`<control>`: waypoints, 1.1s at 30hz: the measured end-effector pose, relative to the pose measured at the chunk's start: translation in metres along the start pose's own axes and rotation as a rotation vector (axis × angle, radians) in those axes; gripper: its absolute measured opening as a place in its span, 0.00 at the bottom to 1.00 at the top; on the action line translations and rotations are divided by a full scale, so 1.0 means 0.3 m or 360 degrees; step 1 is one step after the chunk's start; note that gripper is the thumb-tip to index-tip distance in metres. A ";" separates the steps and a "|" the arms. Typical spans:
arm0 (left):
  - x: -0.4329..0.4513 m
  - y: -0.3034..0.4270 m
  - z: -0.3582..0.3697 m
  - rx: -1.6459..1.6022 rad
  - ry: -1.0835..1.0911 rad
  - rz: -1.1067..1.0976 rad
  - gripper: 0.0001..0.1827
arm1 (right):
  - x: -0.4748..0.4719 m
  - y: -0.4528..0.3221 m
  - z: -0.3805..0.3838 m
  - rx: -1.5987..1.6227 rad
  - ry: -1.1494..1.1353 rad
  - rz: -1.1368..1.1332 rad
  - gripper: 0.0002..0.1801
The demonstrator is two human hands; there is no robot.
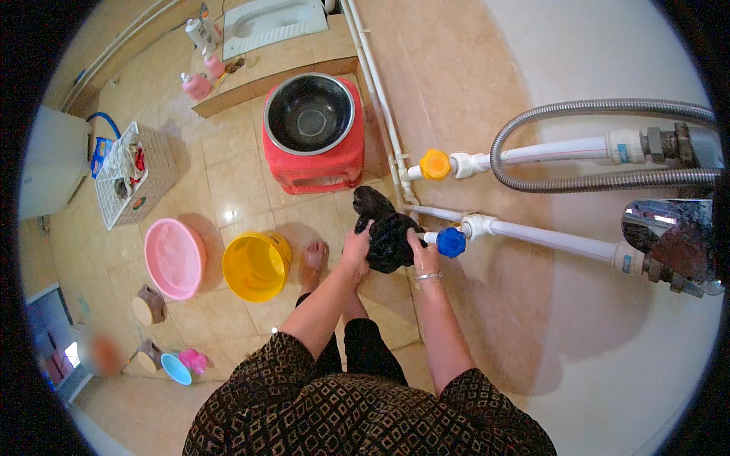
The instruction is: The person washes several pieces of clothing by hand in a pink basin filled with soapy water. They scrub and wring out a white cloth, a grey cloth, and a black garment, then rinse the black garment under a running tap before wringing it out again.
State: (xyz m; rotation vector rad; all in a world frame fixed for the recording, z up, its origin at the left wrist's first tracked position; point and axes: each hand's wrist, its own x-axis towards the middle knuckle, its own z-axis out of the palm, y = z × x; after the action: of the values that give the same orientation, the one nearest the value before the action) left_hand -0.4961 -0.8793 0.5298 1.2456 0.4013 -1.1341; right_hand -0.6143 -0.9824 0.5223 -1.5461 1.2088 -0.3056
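Both of my hands grip a bunched black cloth in front of me, above the tiled floor. My left hand holds its left side, fingers partly hidden by the folds. On the other side my right hand, with a bracelet at the wrist, presses its thumb against the fabric. Right beside that hand is a blue valve handle on a white pipe. Part of the cloth lies over the tap's outlet end, so the outlet is hidden. Beyond the cloth, a dark-lined metal bowl sits on a red plastic stool.
A yellow bucket and a pink basin stand to the left, near a white laundry basket with clothes. A yellow valve handle and a metal hose are on the right wall. A squat toilet lies beyond.
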 end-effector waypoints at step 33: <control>0.038 0.045 0.165 -0.0420 -0.0426 -0.0175 0.14 | 0.001 -0.239 0.031 -0.0034 -0.0038 -0.0451 0.21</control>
State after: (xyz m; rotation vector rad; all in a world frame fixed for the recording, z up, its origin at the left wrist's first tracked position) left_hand -0.4956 -0.9297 0.5448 0.8372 0.4056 -1.2776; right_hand -0.5697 -0.9857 0.5793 -1.7365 0.9759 -0.4589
